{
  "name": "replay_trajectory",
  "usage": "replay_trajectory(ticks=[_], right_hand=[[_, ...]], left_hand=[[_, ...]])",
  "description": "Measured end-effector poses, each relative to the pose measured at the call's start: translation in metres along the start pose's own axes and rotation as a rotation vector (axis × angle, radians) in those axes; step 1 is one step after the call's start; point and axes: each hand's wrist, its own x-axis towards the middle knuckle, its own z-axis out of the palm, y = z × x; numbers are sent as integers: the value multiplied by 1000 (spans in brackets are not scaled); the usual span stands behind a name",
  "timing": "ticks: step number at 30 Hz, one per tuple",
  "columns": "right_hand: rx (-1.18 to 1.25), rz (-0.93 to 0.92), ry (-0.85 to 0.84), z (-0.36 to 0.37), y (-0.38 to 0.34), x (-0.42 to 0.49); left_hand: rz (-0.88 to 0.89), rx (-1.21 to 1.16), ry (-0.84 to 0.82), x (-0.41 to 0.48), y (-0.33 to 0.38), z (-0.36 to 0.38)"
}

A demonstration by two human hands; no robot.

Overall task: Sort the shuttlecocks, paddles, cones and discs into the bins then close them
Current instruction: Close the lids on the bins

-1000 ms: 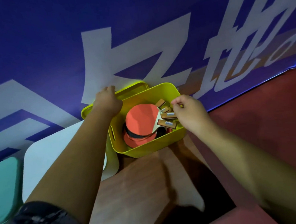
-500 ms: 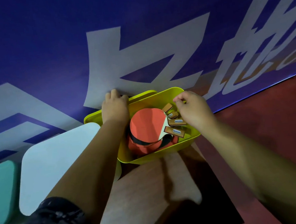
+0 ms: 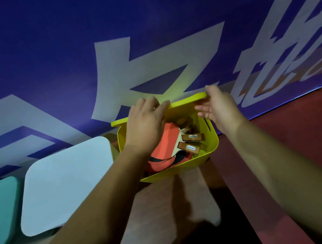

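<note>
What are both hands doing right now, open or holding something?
Left hand: grips the yellow lid.
Right hand: open, straight fingers touching the lid's end.

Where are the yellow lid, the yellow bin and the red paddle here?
Flat yellow plastic lid (image 3: 183,102): head view, bare middle strip.
Yellow plastic bin (image 3: 180,170): head view, near outer wall.
Red-faced wooden paddle (image 3: 170,140): head view, red rubber face.

A blue banner (image 3: 50,44) with large white characters is seen behind the wooden surface (image 3: 154,201); red floor (image 3: 302,108) is located alongside.
</note>
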Motion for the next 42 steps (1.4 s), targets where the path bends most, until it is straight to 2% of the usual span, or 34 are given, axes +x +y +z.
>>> replay_trajectory(ticks=[4,9,13,15,20,23,29,33,38,42], right_hand=[[89,8,-11,-15,14,-6],[113,-33,-47,-20,-8,-13],[47,-39,-46,-30,-13,-16],[-43,-38,-46,-39,-2,-19],[-399,-35,-46,-62,58,-24],[-614,-157,-14,-68,78,-31],[-866,-381,92,-76,85,-27],[-974,-392,56,-81,89,-22],[-984,-400,7,-79,94,-25],[-982,-386,0,-77,94,-26]], left_hand=[[37,-22,-37,-15,11,2],[36,-21,-36,-14,17,-18],[194,-50,-4,-24,34,-34],[214,-74,-45,-39,43,-28],[126,-102,-254,-84,60,14],[-29,-158,-291,-101,70,29],[-165,-100,-377,-115,67,29],[-262,-63,-458,-134,45,29],[-255,-55,-438,-148,31,23],[-472,-77,-364,-154,21,24]])
